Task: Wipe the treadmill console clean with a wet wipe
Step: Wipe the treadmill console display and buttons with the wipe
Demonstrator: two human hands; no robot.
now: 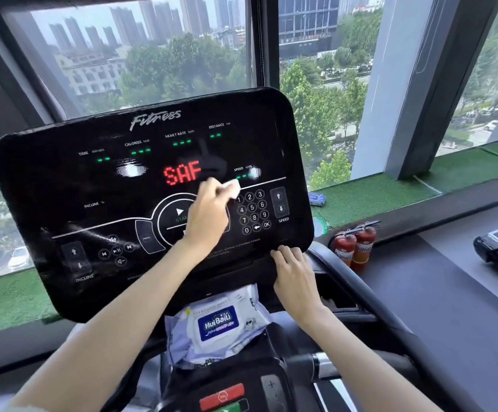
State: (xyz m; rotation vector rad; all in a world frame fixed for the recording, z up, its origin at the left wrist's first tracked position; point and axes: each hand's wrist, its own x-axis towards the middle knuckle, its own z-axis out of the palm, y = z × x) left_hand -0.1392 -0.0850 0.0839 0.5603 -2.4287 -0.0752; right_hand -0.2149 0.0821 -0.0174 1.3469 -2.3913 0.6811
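Observation:
The black glossy treadmill console (93,185) fills the middle of the head view, with red letters "SAF" lit at its centre. My left hand (209,212) presses a folded white wet wipe (233,188) against the panel, just left of the number keypad and over the round start button. My right hand (294,272) rests on the console's lower right edge, fingers curled over the rim. A white and blue wet wipe pack (219,324) lies in the tray below the console.
A red stop button (222,396) sits on the lower bar. Two red fire extinguishers (356,248) stand on the floor to the right. A blue packet (316,199) lies on the green sill. Another treadmill (497,242) is at far right. Large windows stand behind.

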